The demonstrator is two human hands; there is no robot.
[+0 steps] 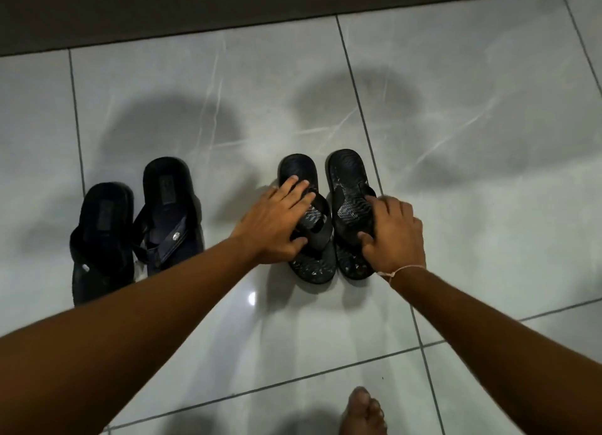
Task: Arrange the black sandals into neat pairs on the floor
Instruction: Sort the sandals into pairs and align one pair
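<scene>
Two pairs of black sandals lie on the pale tiled floor. On the right, two patterned sandals sit side by side, heels away from me. My left hand [277, 226] grips the strap of the left patterned sandal [311, 262]. My right hand [392, 236] holds the strap of the right patterned sandal [347, 187]. To the left lies the plain pair: one sandal [102, 239] set lower, the other sandal [169, 206] slightly higher and close beside it, so the two are not level.
A dark strip of wall or threshold [228, 4] runs along the top. My bare foot [363, 412] stands at the bottom edge. Glossy grey tiles [472, 141] stretch to the right and behind the sandals.
</scene>
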